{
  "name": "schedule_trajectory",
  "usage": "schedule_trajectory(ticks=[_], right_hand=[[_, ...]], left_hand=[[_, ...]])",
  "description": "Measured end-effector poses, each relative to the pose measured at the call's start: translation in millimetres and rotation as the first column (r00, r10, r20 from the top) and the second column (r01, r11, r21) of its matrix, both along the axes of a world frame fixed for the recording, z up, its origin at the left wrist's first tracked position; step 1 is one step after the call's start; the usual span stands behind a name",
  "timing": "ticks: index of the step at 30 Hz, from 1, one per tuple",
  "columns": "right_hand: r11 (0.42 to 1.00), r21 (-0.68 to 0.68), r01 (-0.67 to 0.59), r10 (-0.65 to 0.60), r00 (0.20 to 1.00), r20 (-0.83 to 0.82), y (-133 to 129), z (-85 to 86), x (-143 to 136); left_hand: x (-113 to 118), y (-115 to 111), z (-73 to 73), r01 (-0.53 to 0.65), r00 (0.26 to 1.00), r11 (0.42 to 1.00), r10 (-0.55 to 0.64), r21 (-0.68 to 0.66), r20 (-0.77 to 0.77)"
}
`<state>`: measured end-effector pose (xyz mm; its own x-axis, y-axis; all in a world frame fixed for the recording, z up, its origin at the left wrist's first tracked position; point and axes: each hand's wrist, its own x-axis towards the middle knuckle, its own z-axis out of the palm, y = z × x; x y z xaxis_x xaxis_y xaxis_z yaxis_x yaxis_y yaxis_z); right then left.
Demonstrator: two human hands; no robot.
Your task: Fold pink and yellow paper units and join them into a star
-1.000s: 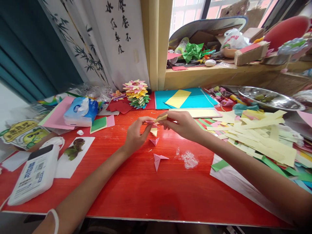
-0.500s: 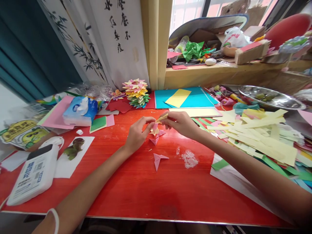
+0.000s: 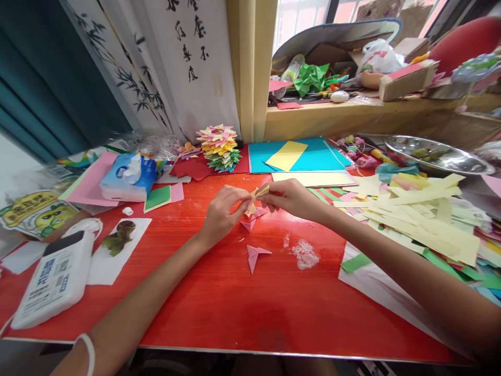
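Over the middle of the red table, a small folded strip of yellow paper [image 3: 260, 192] is pinched between my two hands. The fingertips of my left hand [image 3: 224, 211] close on its left end. My right hand [image 3: 291, 198] grips the other end between thumb and fingers. Just under the hands lie folded pink paper pieces [image 3: 248, 225] and a small pale yellow one, partly hidden by my fingers. Closer to me rests a separate pink folded piece [image 3: 256, 256] with pointed arms. A layered, multicoloured folded-paper model [image 3: 219, 149] stands behind my hands.
Loose pale yellow and green paper strips [image 3: 426, 219] pile up at the right, near a metal dish [image 3: 438, 156]. Blue sheets [image 3: 258, 156] lie at the back. On the left are a tissue pack [image 3: 129, 177] and a white device [image 3: 55, 282].
My hands stay in nearly the same place. The yellow paper strip has been bent and turned slightly between the fingertips. The view has shifted a little.
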<state>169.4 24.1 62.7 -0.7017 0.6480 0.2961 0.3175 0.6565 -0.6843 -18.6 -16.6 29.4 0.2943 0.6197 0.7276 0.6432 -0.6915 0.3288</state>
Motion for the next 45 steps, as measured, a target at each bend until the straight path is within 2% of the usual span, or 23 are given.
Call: schedule_trajectory(ticks=[5,11,17,22,28,31,38,45], right_hand=[[0.999,-0.001,-0.054,0.054,0.998,0.033,0.7,3.1,2.5],[0.997,-0.062,-0.04,0.042,0.998,0.035,0.5,3.3,3.6],[0.997,-0.062,-0.049,0.052,0.997,0.056,2.8,1.9,4.3],[0.998,-0.012,-0.054,0.055,0.995,0.082,3.1,0.5,4.0],[0.993,0.108,-0.039,0.031,0.997,0.077,-1.2,2.9,1.4],[0.991,0.125,-0.042,0.032,0.996,0.082,-2.0,2.9,0.7],[0.995,0.084,-0.055,0.052,0.998,0.041,-3.7,4.1,1.1],[0.998,-0.027,-0.049,0.049,0.999,-0.016,-2.7,5.2,2.9]], left_hand=[[2.8,-2.7,1.6,0.008,1.0,0.999,-0.007,-0.031,0.028],[1.9,-0.7,-0.8,0.038,0.999,0.999,-0.037,-0.009,0.004],[2.1,-0.2,-1.8,0.045,0.999,0.999,-0.045,0.004,-0.015],[3.5,-2.5,0.3,0.046,0.999,0.998,-0.045,-0.04,0.007],[5.9,-5.0,2.0,0.019,0.994,0.995,-0.008,-0.096,0.11],[7.3,-5.3,2.0,0.019,0.989,0.992,0.001,-0.126,0.15],[9.3,-5.9,2.5,0.017,0.979,0.984,0.02,-0.175,0.202],[6.2,-3.3,2.9,0.059,0.974,0.979,-0.014,-0.194,0.225]])
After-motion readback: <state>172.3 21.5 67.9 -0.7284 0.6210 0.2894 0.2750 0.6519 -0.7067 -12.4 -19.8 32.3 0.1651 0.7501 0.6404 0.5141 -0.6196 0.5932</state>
